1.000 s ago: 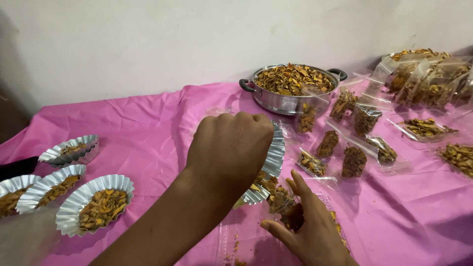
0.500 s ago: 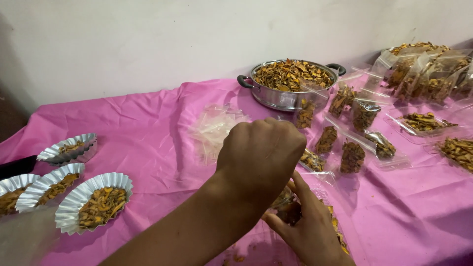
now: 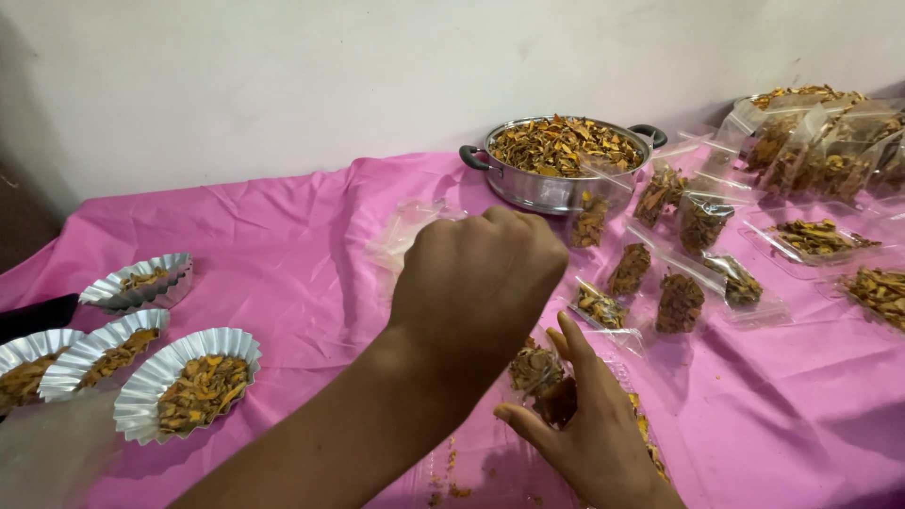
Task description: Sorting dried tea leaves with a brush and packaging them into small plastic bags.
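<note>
My left hand (image 3: 476, 283) is a closed fist, back toward the camera, hovering over the pink tablecloth (image 3: 273, 236). The foil tray it gripped a second ago is hidden behind it. Just below and to the right, my right hand (image 3: 599, 438) pinches a small clear bag (image 3: 535, 366) partly filled with dried orange-brown pieces. The two hands are close but apart. Crumbs lie on the cloth under the bag.
A steel pot (image 3: 537, 196) heaped with the dried pieces stands at the back. Filled clear bags (image 3: 679, 302) lie right of the hands, with more piled at the far right (image 3: 811, 141). Empty bags (image 3: 405, 231) lie mid-table. Fluted foil trays (image 3: 189, 382) with portions sit left.
My left hand held the foil tray tipped over the bag; it moved right, then lifted slightly, and the tray went out of sight behind the fist. My right hand stayed on the bag.
</note>
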